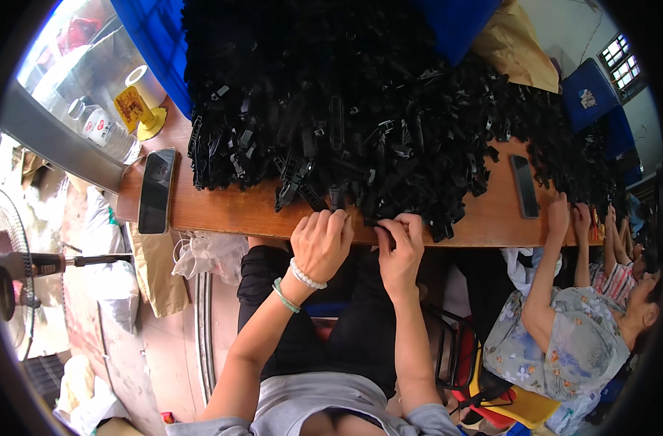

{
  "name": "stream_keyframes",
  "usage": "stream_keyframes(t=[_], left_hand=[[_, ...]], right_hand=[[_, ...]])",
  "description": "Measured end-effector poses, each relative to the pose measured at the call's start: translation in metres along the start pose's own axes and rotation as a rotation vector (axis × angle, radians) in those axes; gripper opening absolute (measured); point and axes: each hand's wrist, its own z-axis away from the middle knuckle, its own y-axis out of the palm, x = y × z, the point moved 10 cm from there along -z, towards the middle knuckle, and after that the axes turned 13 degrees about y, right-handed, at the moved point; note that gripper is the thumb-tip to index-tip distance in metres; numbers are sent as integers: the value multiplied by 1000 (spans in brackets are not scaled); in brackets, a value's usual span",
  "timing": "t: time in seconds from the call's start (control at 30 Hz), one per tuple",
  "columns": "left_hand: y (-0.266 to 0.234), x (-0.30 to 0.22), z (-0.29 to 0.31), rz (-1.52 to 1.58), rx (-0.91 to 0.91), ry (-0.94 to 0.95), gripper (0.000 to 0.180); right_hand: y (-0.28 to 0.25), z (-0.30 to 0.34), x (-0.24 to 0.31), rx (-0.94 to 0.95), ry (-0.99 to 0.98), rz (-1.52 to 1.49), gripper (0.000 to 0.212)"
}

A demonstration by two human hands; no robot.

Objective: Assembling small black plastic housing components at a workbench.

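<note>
A big heap of small black plastic parts (324, 109) covers the wooden table (266, 214) in front of me. At its near edge, my left hand (320, 245), with a white beaded bracelet and a pale green bangle on the wrist, has its fingers curled down and closed against the nearest parts. Just to the right, my right hand (403, 251) is closed in a pinch of thumb and index finger beside the dark parts. Whatever the fingertips of either hand grip is too small and dark against the heap to make out.
A phone (157, 190) lies left of the heap, near a water bottle (102, 129) and a yellow stand (146, 120). Another phone (524, 186) lies to the right. Co-workers sit along the right side, one in a floral shirt (564, 345). A fan (11, 276) stands left.
</note>
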Motion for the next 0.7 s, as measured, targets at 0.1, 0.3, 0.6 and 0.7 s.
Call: stream_keyframes(t=[0.1,0.3,0.6,0.7], left_hand=[[-16,0,11,73,-55,54,23],[-10,0,14,259,182,192,33],[-8,17,9,481,173,137,27],[-8,21,9,493,170,115,26]], right_hand=[[-2,4,-4,31,-3,-131,19],[-19,12,-22,15,160,-348,16],[20,14,-29,451,687,-1209,34],[15,10,-20,439,524,-725,34]])
